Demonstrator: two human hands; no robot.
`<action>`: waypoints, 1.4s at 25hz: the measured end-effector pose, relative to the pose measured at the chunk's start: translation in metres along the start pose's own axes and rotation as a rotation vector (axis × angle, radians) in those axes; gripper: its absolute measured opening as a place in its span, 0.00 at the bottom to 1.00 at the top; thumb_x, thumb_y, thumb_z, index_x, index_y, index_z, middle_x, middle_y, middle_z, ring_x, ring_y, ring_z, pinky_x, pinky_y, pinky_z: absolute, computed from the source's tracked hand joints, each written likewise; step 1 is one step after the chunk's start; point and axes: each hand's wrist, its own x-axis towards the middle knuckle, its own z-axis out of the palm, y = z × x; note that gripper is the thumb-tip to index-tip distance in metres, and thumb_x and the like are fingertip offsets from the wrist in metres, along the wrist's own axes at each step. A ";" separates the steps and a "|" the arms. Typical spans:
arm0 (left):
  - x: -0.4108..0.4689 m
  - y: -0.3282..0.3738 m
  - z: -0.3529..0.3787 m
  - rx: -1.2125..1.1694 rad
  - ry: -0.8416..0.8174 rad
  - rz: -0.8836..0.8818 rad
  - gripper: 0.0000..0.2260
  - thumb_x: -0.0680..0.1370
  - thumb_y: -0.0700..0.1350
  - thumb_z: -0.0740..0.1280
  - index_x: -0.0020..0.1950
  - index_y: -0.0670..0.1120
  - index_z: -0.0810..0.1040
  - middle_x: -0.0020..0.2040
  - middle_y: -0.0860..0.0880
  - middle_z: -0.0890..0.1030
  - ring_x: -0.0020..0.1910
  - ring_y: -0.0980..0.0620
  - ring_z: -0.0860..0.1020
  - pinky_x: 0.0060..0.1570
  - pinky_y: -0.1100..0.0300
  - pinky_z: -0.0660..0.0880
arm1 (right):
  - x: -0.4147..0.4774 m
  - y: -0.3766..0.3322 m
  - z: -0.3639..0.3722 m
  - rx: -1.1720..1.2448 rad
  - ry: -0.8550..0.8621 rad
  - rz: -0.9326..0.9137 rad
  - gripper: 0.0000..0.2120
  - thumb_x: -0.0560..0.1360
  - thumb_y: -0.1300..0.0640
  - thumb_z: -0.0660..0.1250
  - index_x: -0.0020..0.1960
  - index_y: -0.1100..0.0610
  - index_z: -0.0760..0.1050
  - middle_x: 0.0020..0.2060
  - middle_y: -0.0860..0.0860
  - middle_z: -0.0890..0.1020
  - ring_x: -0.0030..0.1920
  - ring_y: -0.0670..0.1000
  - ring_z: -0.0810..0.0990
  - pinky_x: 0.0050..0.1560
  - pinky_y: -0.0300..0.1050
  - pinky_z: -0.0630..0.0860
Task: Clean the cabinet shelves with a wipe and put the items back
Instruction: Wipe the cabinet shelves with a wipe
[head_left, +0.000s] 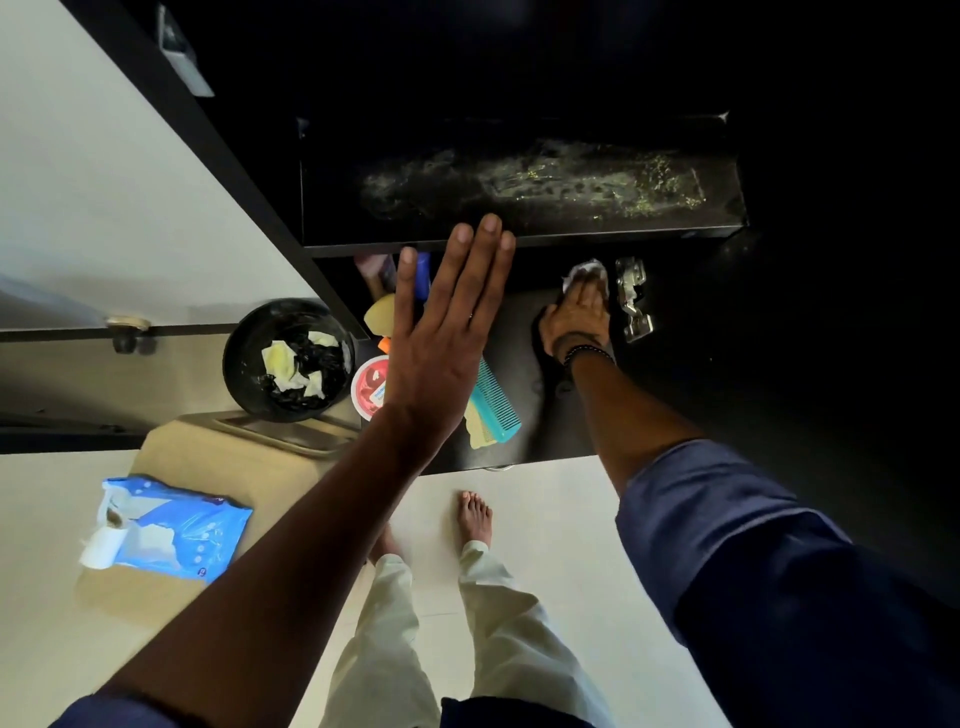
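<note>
The black cabinet (260, 176) has a dusty top shelf (519, 182) and a lower shelf (522, 332). The left hand (441, 332) is flat with straight fingers, by the top shelf's edge. The right hand (576, 317) lies flat on the lower shelf, near a blue comb (496, 397), and presses a white wipe (584, 273) down.

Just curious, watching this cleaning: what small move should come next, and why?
Probably slide the wipe leftward along the lower shelf: the right hand presses it at the right end beside the hinge, and bare shelf lies between it and the combs.
</note>
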 end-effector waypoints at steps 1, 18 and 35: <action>0.000 0.000 0.000 0.003 0.000 -0.007 0.43 0.73 0.43 0.70 0.78 0.44 0.43 0.78 0.45 0.48 0.77 0.47 0.46 0.74 0.44 0.52 | 0.000 -0.004 -0.003 -0.058 -0.031 0.002 0.32 0.79 0.53 0.53 0.76 0.66 0.45 0.76 0.62 0.49 0.77 0.59 0.48 0.76 0.51 0.45; 0.000 0.001 0.001 -0.048 0.011 -0.007 0.43 0.74 0.37 0.68 0.77 0.44 0.40 0.78 0.46 0.48 0.77 0.47 0.45 0.75 0.46 0.52 | 0.003 -0.026 -0.007 -0.034 0.093 -0.032 0.26 0.78 0.53 0.55 0.73 0.62 0.59 0.71 0.58 0.65 0.73 0.56 0.61 0.74 0.50 0.52; 0.000 0.001 -0.012 -0.121 -0.122 -0.021 0.47 0.69 0.37 0.70 0.78 0.44 0.41 0.79 0.45 0.46 0.75 0.47 0.35 0.76 0.46 0.45 | -0.162 0.072 0.029 -0.094 -0.227 -0.167 0.24 0.76 0.58 0.56 0.66 0.74 0.66 0.65 0.71 0.70 0.65 0.68 0.72 0.65 0.59 0.68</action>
